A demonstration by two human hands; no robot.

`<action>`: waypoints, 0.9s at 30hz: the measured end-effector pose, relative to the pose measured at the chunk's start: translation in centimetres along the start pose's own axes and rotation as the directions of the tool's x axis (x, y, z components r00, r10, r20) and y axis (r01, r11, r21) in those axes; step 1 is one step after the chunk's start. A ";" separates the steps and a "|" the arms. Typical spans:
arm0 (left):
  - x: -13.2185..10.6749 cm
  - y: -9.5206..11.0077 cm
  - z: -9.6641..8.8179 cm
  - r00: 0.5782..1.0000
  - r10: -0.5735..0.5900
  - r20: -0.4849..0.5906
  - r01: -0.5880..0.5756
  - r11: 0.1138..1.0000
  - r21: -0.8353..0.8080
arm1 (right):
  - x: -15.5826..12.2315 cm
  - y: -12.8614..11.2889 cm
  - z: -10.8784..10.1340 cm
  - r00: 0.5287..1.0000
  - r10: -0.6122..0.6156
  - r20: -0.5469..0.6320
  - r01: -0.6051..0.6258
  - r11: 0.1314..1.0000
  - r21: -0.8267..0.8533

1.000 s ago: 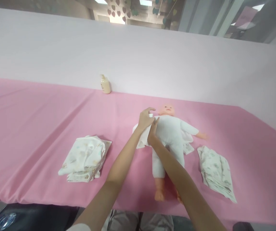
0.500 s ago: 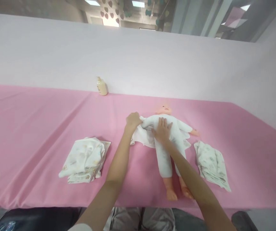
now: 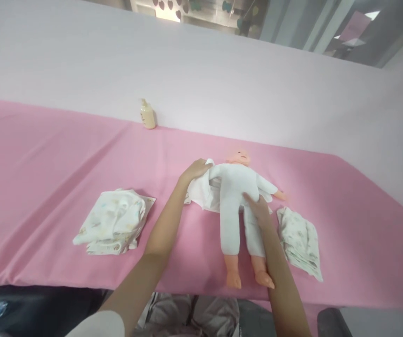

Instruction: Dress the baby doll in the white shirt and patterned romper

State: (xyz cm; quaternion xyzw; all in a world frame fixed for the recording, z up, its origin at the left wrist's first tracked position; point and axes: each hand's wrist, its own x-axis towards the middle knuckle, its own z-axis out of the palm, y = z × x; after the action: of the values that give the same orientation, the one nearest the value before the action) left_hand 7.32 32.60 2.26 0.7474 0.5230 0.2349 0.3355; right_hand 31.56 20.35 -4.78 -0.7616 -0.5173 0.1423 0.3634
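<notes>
A baby doll (image 3: 235,187) with a white cloth body and pinkish plastic head, hands and feet lies face up on a pink cloth. Beneath its back spreads a white baby garment (image 3: 198,192), showing at both sides. My left hand (image 3: 197,169) is closed on that garment beside the doll's bent arm on the left; this arm's end is hidden in the fabric. At the doll's hip on the right, my right hand (image 3: 259,210) grips its side, thumb over the front and the other fingers partly hidden.
Folded patterned baby clothes (image 3: 115,220) are stacked on the left. Another folded cloth pile (image 3: 299,241) lies right of the doll. A cream pump bottle (image 3: 147,115) stands against the white wall (image 3: 194,79). The pink cloth (image 3: 71,173) covers the table to its front edge.
My right hand has moved from the doll's chest down to its hip on the right. My left hand stays at the garment by the doll's arm. The view has shifted slightly.
</notes>
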 end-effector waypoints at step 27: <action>1.0 0.3 3.1 0.994 0.084 -0.064 -0.097 0.967 -0.237 | -4.1 -4.3 0.8 0.919 0.128 0.374 -0.327 0.776 0.539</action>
State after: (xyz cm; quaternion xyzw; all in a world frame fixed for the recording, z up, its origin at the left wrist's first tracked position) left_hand 10.05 32.68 0.47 0.7181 0.4648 0.3313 0.3981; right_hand 26.37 17.87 -2.95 -0.6349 -0.4011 0.4597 0.4741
